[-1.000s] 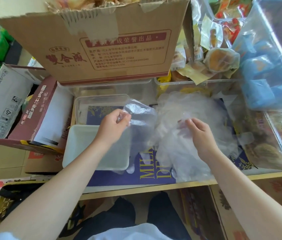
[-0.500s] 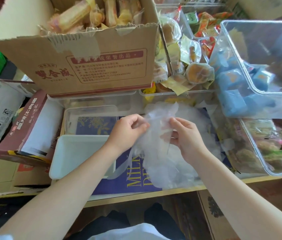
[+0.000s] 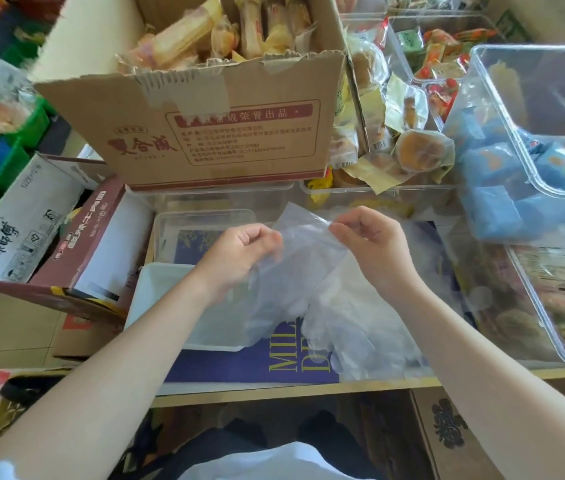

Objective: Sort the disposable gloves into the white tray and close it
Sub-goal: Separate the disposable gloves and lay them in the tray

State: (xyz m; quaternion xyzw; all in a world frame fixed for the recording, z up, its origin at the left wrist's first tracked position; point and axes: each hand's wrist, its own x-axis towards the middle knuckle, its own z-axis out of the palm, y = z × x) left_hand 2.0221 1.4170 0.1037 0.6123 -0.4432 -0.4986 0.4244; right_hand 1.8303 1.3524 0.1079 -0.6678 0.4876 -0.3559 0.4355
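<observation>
Cluttered shelf: both hands' curled fingers point(image 3: 338, 231) pinch one filmy, seemingly single glove point(image 3: 303, 268).

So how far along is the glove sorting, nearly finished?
Only just started, it seems. The white tray looks bare where it shows, so nothing appears sorted yet. In hand: the left hand and right hand pinch one clear glove by its top edge. Left: the heap of gloves beside the tray, then the clear lid lying behind it.

We see a clear glove point(image 3: 303, 252) held up (cuff topmost), more gloves point(image 3: 360, 327) heaped at the table's front edge beside the open white tray point(image 3: 166, 289).
</observation>
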